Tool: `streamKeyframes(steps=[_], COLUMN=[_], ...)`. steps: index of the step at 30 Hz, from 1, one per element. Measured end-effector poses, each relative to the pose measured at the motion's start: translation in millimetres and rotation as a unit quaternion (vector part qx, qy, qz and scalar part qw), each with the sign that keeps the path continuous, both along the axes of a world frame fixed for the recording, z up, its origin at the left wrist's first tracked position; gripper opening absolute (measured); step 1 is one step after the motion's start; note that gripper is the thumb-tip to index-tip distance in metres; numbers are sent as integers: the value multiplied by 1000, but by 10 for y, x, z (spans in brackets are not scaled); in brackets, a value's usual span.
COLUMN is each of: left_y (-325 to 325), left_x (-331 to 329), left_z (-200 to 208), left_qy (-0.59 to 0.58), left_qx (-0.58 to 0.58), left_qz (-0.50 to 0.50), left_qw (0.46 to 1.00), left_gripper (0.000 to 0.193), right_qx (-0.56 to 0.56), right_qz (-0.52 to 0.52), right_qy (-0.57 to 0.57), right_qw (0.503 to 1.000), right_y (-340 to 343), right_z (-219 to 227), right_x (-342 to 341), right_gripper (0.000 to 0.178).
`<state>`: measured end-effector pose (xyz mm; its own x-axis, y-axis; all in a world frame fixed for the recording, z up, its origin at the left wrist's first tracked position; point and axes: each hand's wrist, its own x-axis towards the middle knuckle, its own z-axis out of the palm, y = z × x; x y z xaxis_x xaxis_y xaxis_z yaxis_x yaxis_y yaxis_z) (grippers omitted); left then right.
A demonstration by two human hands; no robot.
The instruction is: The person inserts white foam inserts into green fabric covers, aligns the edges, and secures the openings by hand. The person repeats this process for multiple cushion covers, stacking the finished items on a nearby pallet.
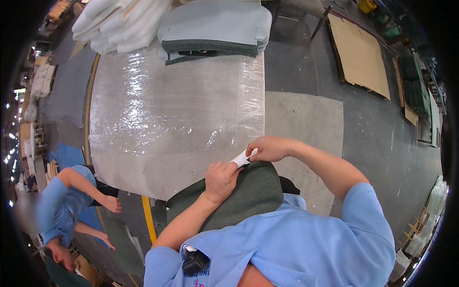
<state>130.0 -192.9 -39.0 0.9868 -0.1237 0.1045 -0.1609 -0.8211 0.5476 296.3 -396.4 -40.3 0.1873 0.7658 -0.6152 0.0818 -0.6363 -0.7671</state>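
A dark green piece that looks like felt or carpet [248,191] lies against my front, over the near edge of the table. My left hand [221,182] is closed on its upper edge. Beside it, my right hand [268,148] pinches a small white strip [241,158] with a dark patch, at the same edge. Whether the strip is a separate bit or the piece's folded backing, I cannot tell. The fingertips of both hands are partly hidden.
The table [177,100] is covered in glossy clear film. At its far end sit a stack of pale-topped, green-edged pieces [215,24] and folded white padding [119,24]. A co-worker in blue [71,196] stands at the left. A brown board [358,55] lies at the far right.
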Motion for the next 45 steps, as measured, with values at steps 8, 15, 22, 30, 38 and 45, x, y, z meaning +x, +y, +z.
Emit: streamKeyframes(steps=[8,15,22,30,38,45], left_y=[51,166,204,388,454,90], left_x=[89,315,419,387,589,736], left_z=[-38,-91,-119,-577,-441,-294], left_qy=[-10,382,352,359,473,448], left_qx=[-55,-217,-172,-388,-376,-383], left_qz=[12,35,-45,102,111,128], left_qw=[998,898,919,843,789,798], left_gripper=[19,29,29,30,40,41], right_qx=[-43,29,73,137,203,285], right_qz=[80,15,-325,-495,-529,-662], right_qy=[38,-71,88,333,66,193], right_qw=[995,997,939,790,821,666], right_y=[208,34,-214,-483,-262,-323], right_z=[170,59,-112,-647,-885,-714], right_x=[189,-12,-127,-1143,-1347,-1445], right_gripper=[23,26,23,39,22,17])
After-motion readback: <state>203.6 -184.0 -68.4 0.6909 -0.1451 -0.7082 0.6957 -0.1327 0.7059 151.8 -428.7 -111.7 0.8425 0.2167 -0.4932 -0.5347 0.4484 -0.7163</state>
